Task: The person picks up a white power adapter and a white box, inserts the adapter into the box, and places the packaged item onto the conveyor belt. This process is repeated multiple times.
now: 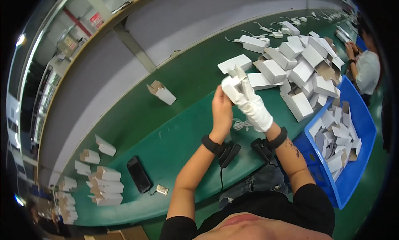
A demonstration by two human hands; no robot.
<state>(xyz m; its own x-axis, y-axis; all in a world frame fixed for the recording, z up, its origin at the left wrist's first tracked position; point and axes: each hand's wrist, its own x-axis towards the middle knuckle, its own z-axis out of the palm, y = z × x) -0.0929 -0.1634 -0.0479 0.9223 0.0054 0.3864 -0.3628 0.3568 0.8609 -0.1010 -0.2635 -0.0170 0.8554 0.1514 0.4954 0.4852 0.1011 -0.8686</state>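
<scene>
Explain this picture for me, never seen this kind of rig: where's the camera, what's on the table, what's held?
No robot here: a person works with their own hands. The single picture comes from a wide fisheye camera on their head, looking down, so straight edges bend.

The left hand is bare; the right hand wears a white glove. Between them they hold a white block; its exact kind is hard to tell.

On the green table lie a white cord, a black phone, open boxes at the left and a pile of white boxes at the right, beside a blue bin.
</scene>
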